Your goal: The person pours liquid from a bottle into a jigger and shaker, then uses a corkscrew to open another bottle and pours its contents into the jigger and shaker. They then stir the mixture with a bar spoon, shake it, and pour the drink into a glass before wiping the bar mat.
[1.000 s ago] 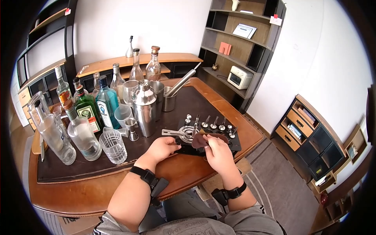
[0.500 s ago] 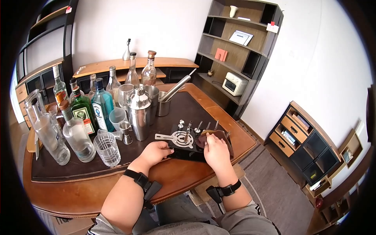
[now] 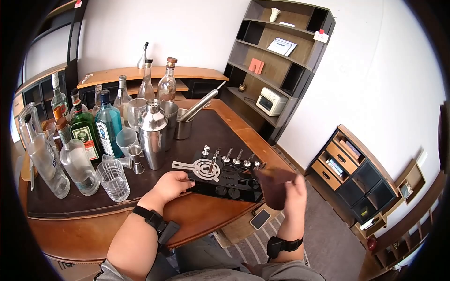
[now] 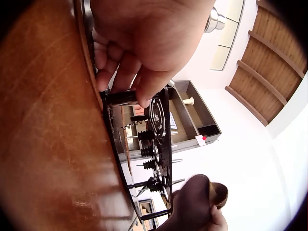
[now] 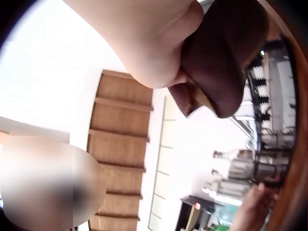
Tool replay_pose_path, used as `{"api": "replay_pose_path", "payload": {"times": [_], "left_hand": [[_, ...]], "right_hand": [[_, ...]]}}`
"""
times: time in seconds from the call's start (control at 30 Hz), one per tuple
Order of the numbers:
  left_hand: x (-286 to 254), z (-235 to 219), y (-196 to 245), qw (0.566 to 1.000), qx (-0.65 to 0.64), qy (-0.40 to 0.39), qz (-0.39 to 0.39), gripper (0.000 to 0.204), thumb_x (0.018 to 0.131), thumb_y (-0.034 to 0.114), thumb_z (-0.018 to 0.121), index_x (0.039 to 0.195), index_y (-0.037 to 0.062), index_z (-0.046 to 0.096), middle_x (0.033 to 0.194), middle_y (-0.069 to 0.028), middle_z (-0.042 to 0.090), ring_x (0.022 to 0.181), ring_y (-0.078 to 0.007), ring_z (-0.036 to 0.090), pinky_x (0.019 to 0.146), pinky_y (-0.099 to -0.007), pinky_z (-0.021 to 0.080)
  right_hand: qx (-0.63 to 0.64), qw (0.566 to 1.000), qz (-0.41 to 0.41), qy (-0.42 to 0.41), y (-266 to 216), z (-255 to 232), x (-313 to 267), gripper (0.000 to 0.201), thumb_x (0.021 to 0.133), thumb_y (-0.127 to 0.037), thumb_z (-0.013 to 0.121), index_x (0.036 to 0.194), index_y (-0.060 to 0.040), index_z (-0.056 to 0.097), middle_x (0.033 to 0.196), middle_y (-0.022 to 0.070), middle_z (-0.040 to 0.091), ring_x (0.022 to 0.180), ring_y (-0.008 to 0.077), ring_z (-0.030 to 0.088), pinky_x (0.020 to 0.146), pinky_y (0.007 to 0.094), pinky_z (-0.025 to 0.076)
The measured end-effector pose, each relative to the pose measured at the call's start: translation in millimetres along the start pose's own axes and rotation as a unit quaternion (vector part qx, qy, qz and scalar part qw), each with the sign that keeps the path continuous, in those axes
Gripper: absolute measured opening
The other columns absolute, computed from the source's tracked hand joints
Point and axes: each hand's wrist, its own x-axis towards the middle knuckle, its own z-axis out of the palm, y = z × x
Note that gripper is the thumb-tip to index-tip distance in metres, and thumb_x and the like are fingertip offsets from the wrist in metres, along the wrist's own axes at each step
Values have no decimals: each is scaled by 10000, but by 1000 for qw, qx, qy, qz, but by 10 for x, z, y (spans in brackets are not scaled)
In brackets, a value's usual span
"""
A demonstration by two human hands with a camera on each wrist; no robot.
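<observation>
A black bar-tool stand (image 3: 229,183) rests near the table's front edge. My left hand (image 3: 171,184) pinches its left end, thumb on top and fingers at the side, as the left wrist view shows. A dark brown cloth (image 3: 276,193) hangs from my right hand (image 3: 296,193), gripped beside the stand's right end; tan shows in its folds (image 5: 201,96). On the stand's left part lies a flat metal strainer (image 3: 182,165). Several metal pourers (image 3: 238,158) stand in a row along its back, their black ribbed stoppers (image 4: 144,136) poking below the top plate.
Left of the stand are a steel shaker (image 3: 153,140), a jigger (image 3: 136,161), a cut-glass tumbler (image 3: 113,181) and several bottles (image 3: 84,133). A metal cup of tools (image 3: 183,129) stands behind. Below the table's right edge (image 3: 267,152) a phone (image 3: 260,218) lies on a lower surface.
My right hand has drawn the cloth from over the stand to the right, off its end, uncovering the pourers and top plate. The left hand keeps its hold; the view has turned slightly right.
</observation>
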Motion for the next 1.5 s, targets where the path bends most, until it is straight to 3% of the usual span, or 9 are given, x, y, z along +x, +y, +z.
{"api": "replay_pose_path", "payload": {"times": [0.13,0.23,0.3,0.4,0.5,0.67,0.87,1.0,1.5], "left_hand": [[-70,10,136,1000,28,8,-4,244,851,149,738,689,23,607,653,-9,572,638,-99,553,601,-273,434],[-74,17,149,999,36,13,4,297,850,151,739,643,34,560,628,0,547,623,-98,544,580,-281,417],[9,-13,15,999,41,8,5,280,855,162,735,672,24,574,658,-3,569,635,-98,554,593,-283,448],[-21,-33,92,997,72,4,-1,278,857,175,735,684,21,581,665,-2,570,638,-97,556,601,-284,464],[-6,-16,62,998,60,3,2,273,855,183,739,691,24,590,656,-1,558,634,-96,552,603,-285,464],[98,-41,-130,999,48,6,25,267,850,184,746,694,28,596,639,5,540,626,-90,540,595,-273,455],[103,-70,-94,999,42,-2,-11,267,845,185,753,689,34,598,634,7,536,602,-85,517,585,-261,443],[77,-23,-97,1000,20,10,21,267,843,183,753,692,26,599,638,2,549,592,-93,523,584,-268,449],[55,-41,-37,998,58,5,20,265,843,194,747,686,30,611,624,-1,547,612,-96,543,575,-279,434]], "right_hand": [[-147,953,-146,219,-98,-223,123,205,925,-11,470,1089,-5,593,1048,110,658,984,199,611,921,355,465],[-420,880,-222,18,-30,-84,125,239,874,-49,541,1102,1,595,1095,193,655,1029,418,597,1020,540,405],[-454,878,-93,-119,76,30,4,222,865,-50,553,1078,-6,598,1050,226,656,1013,423,603,999,551,422],[-473,836,-250,-121,295,265,-281,315,815,-64,588,1119,21,592,1091,188,676,1054,327,640,988,498,456],[-401,867,-247,-161,257,353,-348,311,814,-30,579,1120,20,590,1119,199,669,1069,342,640,967,478,477],[-338,932,-103,-85,464,-21,-79,288,829,18,539,1114,19,580,1136,180,668,1076,364,630,974,476,476],[-374,872,-250,-193,287,117,-307,339,798,-18,584,1136,-34,599,1187,121,663,1151,284,609,1039,486,429],[-340,914,-176,-134,401,12,-88,299,831,-17,556,1127,-39,594,1175,120,668,1143,285,615,1038,502,426],[-368,886,-235,-155,324,216,-331,284,815,-1,555,1098,-4,574,1134,134,680,1123,327,616,1040,527,418]]}}
